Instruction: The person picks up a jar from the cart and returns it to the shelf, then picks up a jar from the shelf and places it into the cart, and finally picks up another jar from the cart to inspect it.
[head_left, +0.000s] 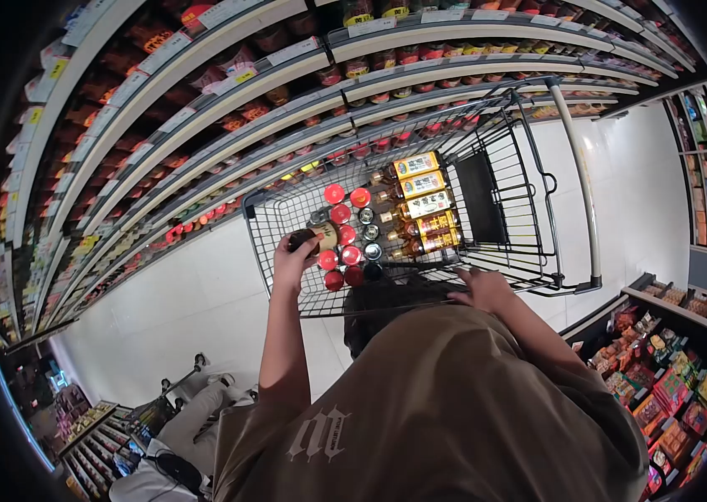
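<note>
My left hand (293, 261) grips a dark jar with a beige label (324, 235), tilted over the wire basket of a shopping cart (285, 297). Beside it stand several red-lidded jars (346, 235) and a column of dark-lidded containers (366, 216). Several bottles with yellow and white labels (425, 205) lie side by side toward the handle. On the cart's near side rests my right hand (485, 289), fingers apart at the rim and holding no item. The undersides of its fingers are hidden.
Long shelves of jars (261, 109) curve along the cart's far side. The cart's handle (575, 176) is at the right. A display of colourful packets (671, 393) stands at lower right. Behind on the left is another person in light clothing (190, 435) near a second cart (153, 414).
</note>
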Tool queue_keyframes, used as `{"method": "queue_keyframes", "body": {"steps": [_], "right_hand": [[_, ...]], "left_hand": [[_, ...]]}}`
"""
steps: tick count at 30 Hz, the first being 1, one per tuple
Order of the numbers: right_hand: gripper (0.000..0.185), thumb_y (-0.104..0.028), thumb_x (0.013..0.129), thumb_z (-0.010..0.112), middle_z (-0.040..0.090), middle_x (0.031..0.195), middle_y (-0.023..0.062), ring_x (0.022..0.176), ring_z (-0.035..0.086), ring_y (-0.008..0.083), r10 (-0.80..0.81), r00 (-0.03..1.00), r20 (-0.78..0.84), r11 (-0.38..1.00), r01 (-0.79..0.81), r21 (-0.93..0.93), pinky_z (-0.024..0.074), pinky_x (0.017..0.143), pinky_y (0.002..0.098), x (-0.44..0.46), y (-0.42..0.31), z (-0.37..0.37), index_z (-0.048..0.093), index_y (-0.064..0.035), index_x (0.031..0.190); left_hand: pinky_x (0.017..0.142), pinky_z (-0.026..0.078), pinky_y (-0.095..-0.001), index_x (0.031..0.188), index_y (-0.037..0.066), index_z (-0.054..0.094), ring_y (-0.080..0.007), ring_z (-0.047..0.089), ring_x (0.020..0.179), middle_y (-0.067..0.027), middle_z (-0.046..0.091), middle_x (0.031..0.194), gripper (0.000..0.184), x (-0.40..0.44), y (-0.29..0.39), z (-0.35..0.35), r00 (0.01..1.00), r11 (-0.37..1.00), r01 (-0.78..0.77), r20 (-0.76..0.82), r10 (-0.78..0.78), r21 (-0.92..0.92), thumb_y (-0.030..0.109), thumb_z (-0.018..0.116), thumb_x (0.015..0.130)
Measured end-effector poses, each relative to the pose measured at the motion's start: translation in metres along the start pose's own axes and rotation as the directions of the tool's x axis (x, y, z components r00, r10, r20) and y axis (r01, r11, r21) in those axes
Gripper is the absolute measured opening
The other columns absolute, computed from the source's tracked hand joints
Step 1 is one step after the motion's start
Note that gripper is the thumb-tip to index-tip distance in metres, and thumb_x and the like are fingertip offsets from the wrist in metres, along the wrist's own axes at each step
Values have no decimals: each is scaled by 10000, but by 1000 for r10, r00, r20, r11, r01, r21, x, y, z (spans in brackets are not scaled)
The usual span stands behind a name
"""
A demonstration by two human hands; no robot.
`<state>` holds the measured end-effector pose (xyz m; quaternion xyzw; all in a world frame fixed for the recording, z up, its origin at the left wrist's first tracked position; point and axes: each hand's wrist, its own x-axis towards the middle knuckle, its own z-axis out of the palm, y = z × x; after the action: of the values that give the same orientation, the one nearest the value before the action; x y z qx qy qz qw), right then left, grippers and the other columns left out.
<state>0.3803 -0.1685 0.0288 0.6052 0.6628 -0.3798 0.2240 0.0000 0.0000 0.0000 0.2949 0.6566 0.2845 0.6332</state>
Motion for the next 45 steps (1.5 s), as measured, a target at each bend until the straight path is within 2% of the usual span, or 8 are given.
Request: {"method": "queue_keyframes", "body": {"steps": [11,18,21,25,29,31,37,45], "right_hand": [[880,-280,751,838,590,1272,178,1095,629,264,-497,695,-519,399,714,575,485,937,367,-22,-50,-73,364,-54,1457],[696,-205,835,769,636,1184,112,1037,610,152,-239,768,-594,21,615,788,487,917,298,-34,-33,-53,445,41,1400],[636,-162,891,708,606,1217,95,1057,590,140,-97,807,-582,-190,559,807,497,884,272,-48,-27,-59,417,42,1418],[732,-189,905,692,547,1294,116,1097,557,135,-43,723,-689,-155,677,720,505,890,298,-62,-27,-64,297,-4,1493],[809,-345,898,666,504,1328,248,1105,585,386,-257,386,-886,544,815,198,492,921,404,-70,-37,-58,232,-119,1542],[732,-234,871,690,522,1305,203,1027,605,319,-258,475,-841,680,708,191,514,849,348,-91,-27,-68,339,-73,1494],[722,-365,788,753,662,1114,177,957,668,359,-111,759,-642,644,546,535,532,806,413,-121,-21,-92,454,-101,1390],[741,-442,727,796,692,924,216,878,682,406,-108,681,-724,647,601,469,539,770,455,-117,-21,-78,496,-93,1307]], "left_hand": [[925,494,-303,1369,75,508,-135,579,1059,-40,628,1137,702,-143,59,99,730,972,-231,669,138,51,-34,779,731],[992,500,-447,1535,121,209,-316,503,1291,-152,386,1462,1025,-144,38,117,667,987,57,741,72,-147,438,814,770],[1059,441,-417,1530,73,210,-295,486,1307,-161,400,1450,922,-148,34,129,617,984,35,779,116,-175,303,776,840],[1057,430,-422,1481,43,288,-291,433,1350,-142,416,1445,775,-160,31,159,674,971,-83,705,222,-226,284,726,888],[1003,474,-407,1372,49,451,-237,560,1208,-105,579,1286,605,-176,48,192,810,940,27,559,179,-341,197,738,860],[950,498,-364,1315,42,490,-198,595,1118,-80,611,1203,556,-167,43,184,793,970,-207,558,243,-128,132,751,832],[877,511,-284,1223,30,528,-100,609,998,-22,638,1098,577,-176,38,184,718,836,-533,593,365,131,11,820,726],[973,471,-311,1324,24,500,-164,609,1115,-84,635,1193,759,-189,53,193,667,710,-606,716,207,359,123,848,657]]}}
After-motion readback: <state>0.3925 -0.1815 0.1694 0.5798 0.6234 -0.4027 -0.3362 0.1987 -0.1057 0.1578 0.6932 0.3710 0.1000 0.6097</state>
